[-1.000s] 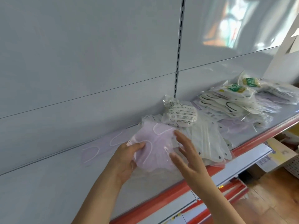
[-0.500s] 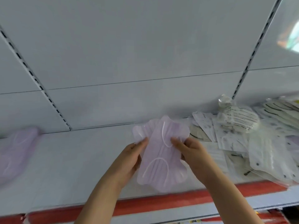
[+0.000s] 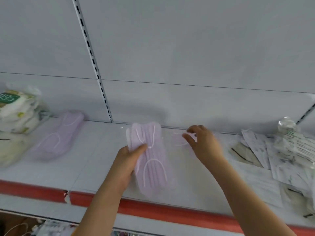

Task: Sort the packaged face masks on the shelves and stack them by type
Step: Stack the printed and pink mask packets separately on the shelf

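One lilac mask in hand, heading for the lilac stack

One hand does the carrying: left hand [image 3: 127,160] grips a packaged lilac mask [image 3: 150,157] along its left edge, thumb on top, fingers under. Mask hangs over the shelf [image 3: 88,160] mid-bay, long axis running front to back. Right hand [image 3: 201,143] is off it, fingers loosely spread and holding nothing, hovering above the shelf near the back panel [image 3: 187,48]. Faint lilac shape under that hand, probably another wrapped mask or a reflection; too blurred to tell.

Step, as I judge it: sorting mid-transfer, one lilac pack picked out and on its way to its own kind. Lilac stack [image 3: 57,135] lies to the left, well apart from the held mask. Next move calls for a leftward carry and laying the pack flat on top, edges lined up, wrapper not folded under.

Around: green-label packs [image 3: 17,111] stacked at far left, just beside the lilac stack. Unsorted heap [image 3: 279,155] of white and printed packs at right. Red edge strip [image 3: 153,208] along the shelf front.

Path to the lilac stack looks open. Risks: slick wrapper sliding off the stack, or nudging the green-label packs.
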Action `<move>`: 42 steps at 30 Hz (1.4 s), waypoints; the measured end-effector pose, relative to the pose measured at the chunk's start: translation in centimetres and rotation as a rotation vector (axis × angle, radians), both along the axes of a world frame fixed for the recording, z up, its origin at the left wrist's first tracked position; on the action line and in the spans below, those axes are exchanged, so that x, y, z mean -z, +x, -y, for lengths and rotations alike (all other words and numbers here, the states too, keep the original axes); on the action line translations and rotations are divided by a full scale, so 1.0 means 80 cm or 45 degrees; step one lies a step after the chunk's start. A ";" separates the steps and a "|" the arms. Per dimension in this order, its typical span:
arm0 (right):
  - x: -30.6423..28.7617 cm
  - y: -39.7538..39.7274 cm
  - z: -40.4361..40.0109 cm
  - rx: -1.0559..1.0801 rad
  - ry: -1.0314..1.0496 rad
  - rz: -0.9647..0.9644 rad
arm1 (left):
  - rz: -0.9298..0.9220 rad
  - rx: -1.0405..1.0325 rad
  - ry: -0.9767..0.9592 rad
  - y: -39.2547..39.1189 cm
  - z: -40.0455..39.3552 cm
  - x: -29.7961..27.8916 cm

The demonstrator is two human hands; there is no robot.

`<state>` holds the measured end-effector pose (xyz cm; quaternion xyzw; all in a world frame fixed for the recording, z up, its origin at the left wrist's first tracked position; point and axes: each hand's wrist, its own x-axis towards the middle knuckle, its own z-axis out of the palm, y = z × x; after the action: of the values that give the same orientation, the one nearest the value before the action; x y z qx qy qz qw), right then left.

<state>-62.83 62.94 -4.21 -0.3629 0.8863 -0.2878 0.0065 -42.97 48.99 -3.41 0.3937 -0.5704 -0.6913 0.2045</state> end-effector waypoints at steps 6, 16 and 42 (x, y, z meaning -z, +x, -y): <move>0.006 -0.033 -0.006 -0.005 0.439 -0.082 | -0.005 -0.070 0.053 0.011 0.015 0.006; -0.054 0.096 0.019 0.069 -0.376 0.060 | -0.212 -0.098 0.102 -0.015 -0.029 -0.002; -0.012 0.041 -0.173 0.525 -0.802 0.432 | -0.013 0.437 0.025 -0.096 -0.083 0.004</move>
<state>-59.51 76.78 -3.24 -0.1093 0.7954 -0.5960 -0.0168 -50.63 55.62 -3.77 0.2889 -0.6216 -0.7234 0.0824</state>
